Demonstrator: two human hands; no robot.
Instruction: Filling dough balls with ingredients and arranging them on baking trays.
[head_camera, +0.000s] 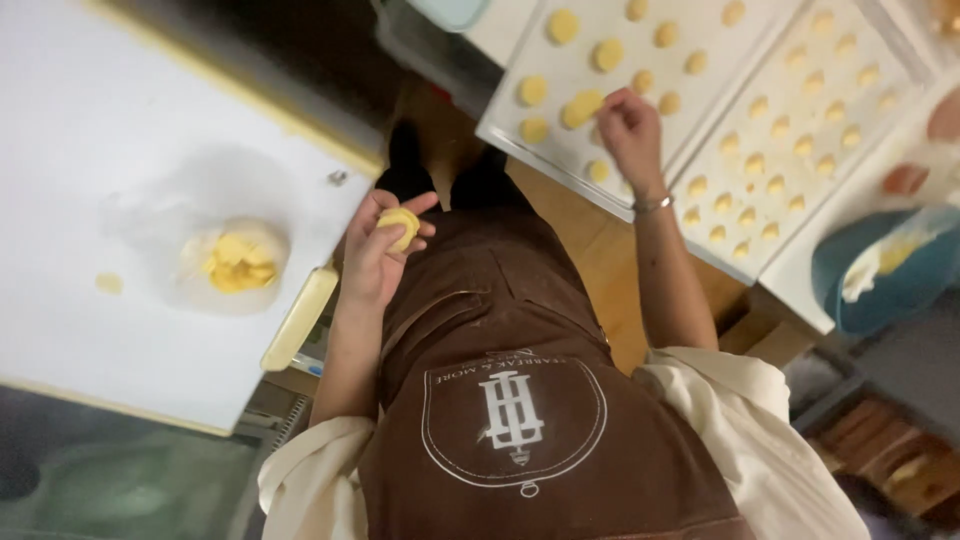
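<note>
Two trays (500, 128) lie side by side ahead of me, the nearer holding about twelve dough discs (532, 90), the farther (880, 75) some twenty smaller ones. On the white worktop (90, 130) sits one clear bag of dough (238, 262) with one stray scrap (109, 284). I judge I'm mid-placing: my right hand (630, 135) pinches a disc (582, 107) onto the near tray, fingers closed on it. My left hand (378, 250) cups one ball (402, 224), loosely curled; next it needs flattening and an empty spot.
</note>
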